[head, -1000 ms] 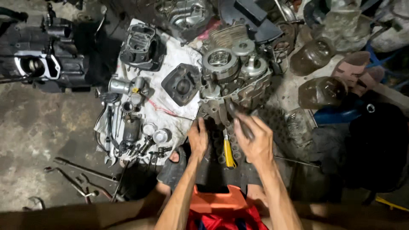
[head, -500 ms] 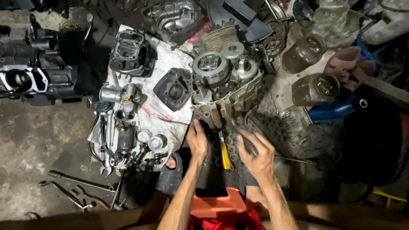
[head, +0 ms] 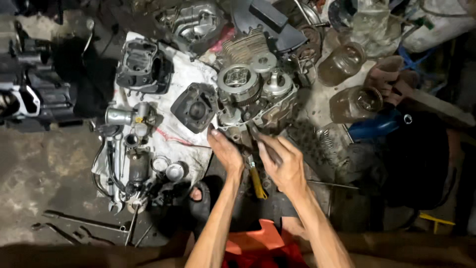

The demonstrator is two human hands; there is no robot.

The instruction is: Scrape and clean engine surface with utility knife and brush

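1. The left hand (head: 225,151) rests its open fingers against the near edge of the engine case (head: 255,101).
2. The right hand (head: 282,161) grasps a thin dark tool (head: 255,134) touching that case, above a yellow-handled screwdriver (head: 257,179).

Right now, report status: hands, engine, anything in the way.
Left hand on the engine case near edge. Right hand beside it, grip unclear. Yellow-handled tool lies between the hands. Loose parts crowd the white cloth at left.

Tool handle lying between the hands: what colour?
Yellow; the tool handle shows best in the head view, the only view.
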